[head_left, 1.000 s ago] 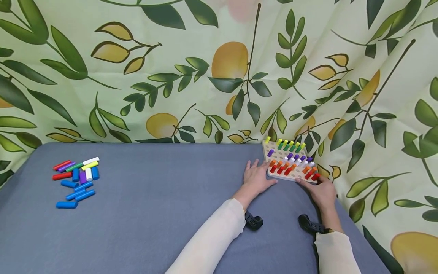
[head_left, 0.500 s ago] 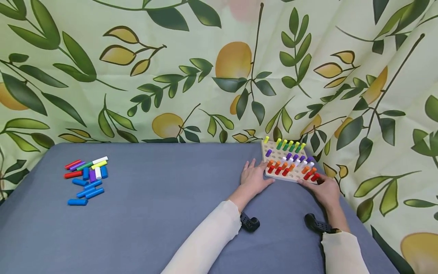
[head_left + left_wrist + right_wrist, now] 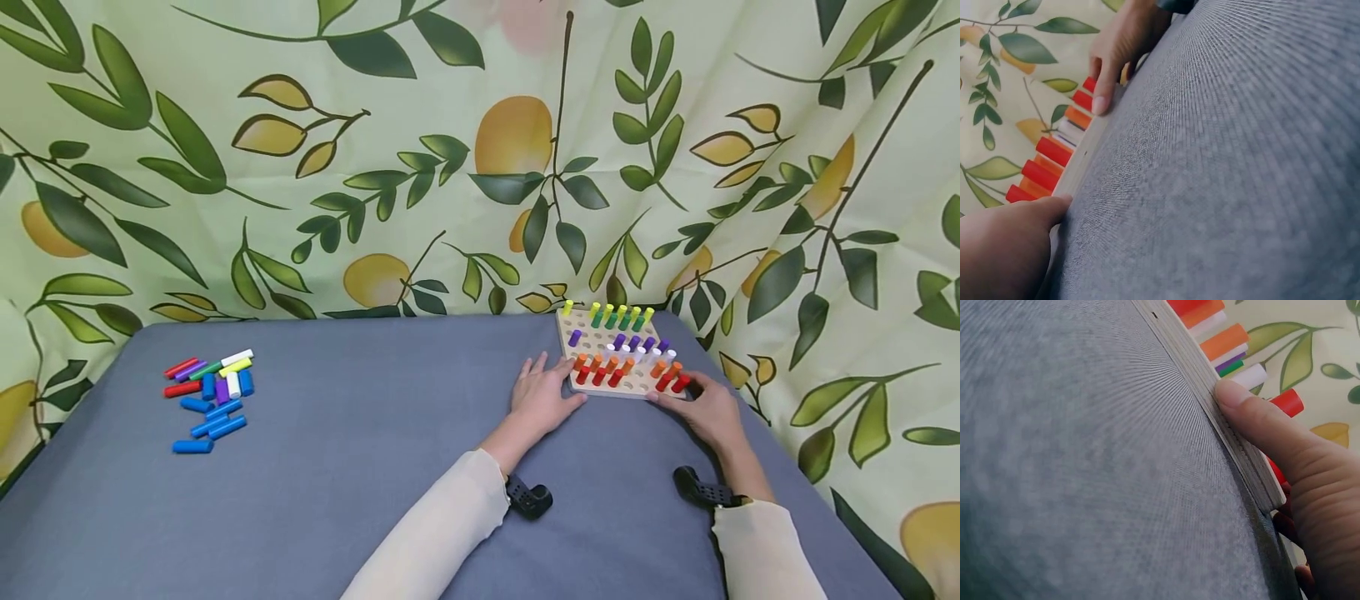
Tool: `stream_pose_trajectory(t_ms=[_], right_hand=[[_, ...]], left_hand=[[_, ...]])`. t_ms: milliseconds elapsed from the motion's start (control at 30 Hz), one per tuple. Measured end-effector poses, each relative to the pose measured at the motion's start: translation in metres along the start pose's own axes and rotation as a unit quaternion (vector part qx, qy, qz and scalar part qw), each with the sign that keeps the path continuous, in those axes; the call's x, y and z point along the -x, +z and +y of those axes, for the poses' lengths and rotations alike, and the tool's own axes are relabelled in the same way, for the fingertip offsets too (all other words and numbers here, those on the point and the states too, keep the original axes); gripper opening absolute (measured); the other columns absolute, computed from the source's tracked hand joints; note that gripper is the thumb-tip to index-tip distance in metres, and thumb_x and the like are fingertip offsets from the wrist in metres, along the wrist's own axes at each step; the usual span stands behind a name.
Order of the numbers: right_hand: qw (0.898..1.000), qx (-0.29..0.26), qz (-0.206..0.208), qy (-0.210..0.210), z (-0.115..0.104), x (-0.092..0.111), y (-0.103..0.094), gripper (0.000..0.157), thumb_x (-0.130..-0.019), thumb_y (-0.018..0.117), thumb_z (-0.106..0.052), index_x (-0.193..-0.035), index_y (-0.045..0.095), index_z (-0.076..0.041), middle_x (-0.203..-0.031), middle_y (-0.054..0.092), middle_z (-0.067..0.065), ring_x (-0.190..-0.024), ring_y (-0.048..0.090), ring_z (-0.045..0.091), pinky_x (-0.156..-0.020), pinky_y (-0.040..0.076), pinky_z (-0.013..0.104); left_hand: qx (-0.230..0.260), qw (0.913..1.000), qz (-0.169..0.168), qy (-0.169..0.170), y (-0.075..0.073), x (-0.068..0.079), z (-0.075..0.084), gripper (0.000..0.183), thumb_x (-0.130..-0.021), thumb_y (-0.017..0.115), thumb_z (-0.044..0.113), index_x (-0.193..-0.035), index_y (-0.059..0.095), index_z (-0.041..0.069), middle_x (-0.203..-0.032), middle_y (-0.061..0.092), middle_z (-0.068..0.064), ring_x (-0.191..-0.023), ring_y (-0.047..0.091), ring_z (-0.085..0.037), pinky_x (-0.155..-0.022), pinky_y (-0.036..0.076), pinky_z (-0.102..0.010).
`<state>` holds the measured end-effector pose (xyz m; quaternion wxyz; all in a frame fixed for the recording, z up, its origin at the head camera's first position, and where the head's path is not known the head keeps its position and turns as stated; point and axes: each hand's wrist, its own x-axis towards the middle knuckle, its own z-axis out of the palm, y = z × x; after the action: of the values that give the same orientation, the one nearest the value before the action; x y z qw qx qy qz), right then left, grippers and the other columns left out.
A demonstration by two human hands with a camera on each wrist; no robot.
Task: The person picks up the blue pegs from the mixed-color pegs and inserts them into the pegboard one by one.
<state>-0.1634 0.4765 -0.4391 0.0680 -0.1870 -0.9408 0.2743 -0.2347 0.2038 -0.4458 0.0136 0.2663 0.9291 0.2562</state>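
A wooden pegboard (image 3: 632,384) with rows of coloured pegs lies at the right rear of the table in the head view. My left hand (image 3: 537,398) grips its front left corner, the thumb on the front edge and the fingers along the left side. At the opposite front corner, my right hand (image 3: 710,414) holds the board with its thumb on the front edge; its other fingers are partly hidden around the right side. The right wrist view shows that thumb (image 3: 1260,415) pressed against the board's edge, close to a white peg (image 3: 1249,377).
Loose pegs in several colours lie at the table's left, among them a blue peg (image 3: 192,447) and a red peg (image 3: 183,389). Grey cloth (image 3: 337,475) covers the table. A leaf-patterned curtain (image 3: 420,100) hangs right behind the table and along its right side.
The pegboard has slid a little to the left against the curtain, with both hands keeping their hold. The head view has shifted slightly, so the loose pegs appear farther right.
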Motion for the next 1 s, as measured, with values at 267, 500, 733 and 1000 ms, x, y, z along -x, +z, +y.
stream_pose_trajectory(t_ms=[267,500,733,1000], right_hand=[[1.000,-0.012,-0.004,0.003,-0.005,0.001,-0.001,0.093,-0.084,0.075,-0.058,-0.142,0.049,0.010,-0.142,0.051,0.035,-0.121,0.049,0.044,-0.097,0.044,0.058],[1.000,-0.007,0.000,-0.011,-0.004,0.000,-0.002,0.087,-0.083,0.076,-0.057,-0.136,0.056,0.009,-0.138,0.053,0.036,-0.119,0.050,0.043,-0.094,0.043,0.056],[0.999,-0.020,-0.009,-0.034,-0.008,0.001,0.002,0.080,-0.083,0.079,-0.051,-0.133,0.059,0.008,-0.138,0.054,0.037,-0.125,0.049,0.047,-0.102,0.041,0.064],[0.998,-0.036,-0.047,-0.037,-0.018,-0.001,0.007,0.088,-0.084,0.077,-0.055,-0.143,0.051,0.005,-0.147,0.046,0.035,-0.135,0.041,0.049,-0.110,0.033,0.068]], left_hand=[[0.023,0.9997,-0.011,-0.004,-0.002,0.003,-0.004,0.064,-0.095,0.066,0.049,-0.152,0.047,0.024,-0.155,0.049,0.001,-0.154,0.031,-0.024,-0.129,0.019,-0.042],[0.040,0.9991,0.002,-0.013,-0.004,0.005,-0.007,0.066,-0.094,0.069,0.046,-0.151,0.049,0.021,-0.154,0.051,-0.001,-0.154,0.033,-0.025,-0.128,0.020,-0.042],[0.026,0.9995,0.010,-0.012,-0.008,0.014,-0.015,0.065,-0.094,0.068,0.046,-0.151,0.049,0.022,-0.153,0.052,-0.001,-0.153,0.034,-0.026,-0.128,0.022,-0.043],[0.019,0.9997,0.017,-0.006,-0.017,0.028,-0.024,0.064,-0.094,0.068,0.045,-0.150,0.050,0.020,-0.152,0.054,-0.003,-0.151,0.037,-0.027,-0.127,0.024,-0.044]])
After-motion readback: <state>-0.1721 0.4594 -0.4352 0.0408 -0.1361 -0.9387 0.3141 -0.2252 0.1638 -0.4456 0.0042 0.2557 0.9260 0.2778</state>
